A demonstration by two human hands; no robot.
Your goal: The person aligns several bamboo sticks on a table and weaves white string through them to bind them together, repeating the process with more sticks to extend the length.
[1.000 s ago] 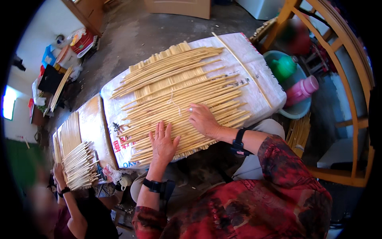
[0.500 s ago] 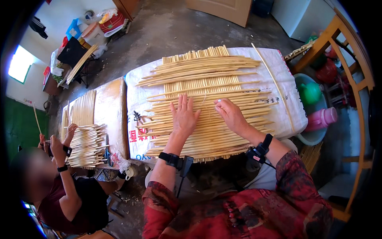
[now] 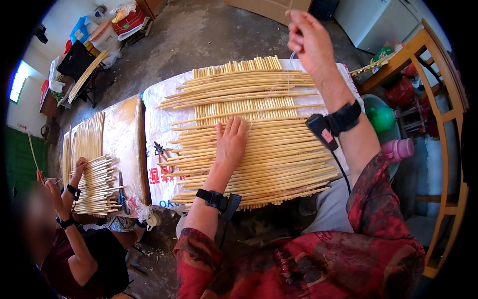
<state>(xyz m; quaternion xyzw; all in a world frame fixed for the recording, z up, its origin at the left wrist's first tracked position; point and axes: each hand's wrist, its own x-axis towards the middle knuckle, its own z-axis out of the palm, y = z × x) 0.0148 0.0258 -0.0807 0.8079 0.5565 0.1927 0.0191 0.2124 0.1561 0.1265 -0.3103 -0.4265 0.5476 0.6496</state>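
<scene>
Rows of pale peeled sticks (image 3: 279, 159) lie side by side across the table before me. My left hand (image 3: 231, 142) rests flat on their far part, fingers stretched out. Raised beyond the table's far right is my right hand (image 3: 309, 45), its fingers curled together on a thin white thread (image 3: 288, 74). The thread runs down toward the sticks near my left fingertips; part of it is too fine to follow. Farther back, several loose sticks (image 3: 244, 84) lie crosswise over a layer of sticks (image 3: 239, 66) pointing away from me.
A white printed sack (image 3: 159, 99) covers the table. At left, another person's hand (image 3: 79, 165) is by a second stick mat (image 3: 97, 187), with scissors (image 3: 121, 192) beside it. On the right stand a basin (image 3: 369, 103), a pink flask (image 3: 398, 150) and a wooden frame (image 3: 433, 65).
My right hand has swung up and away from the sticks, drawing the thread out with it. My left hand stays flat on the sticks. The view has shifted slightly.
</scene>
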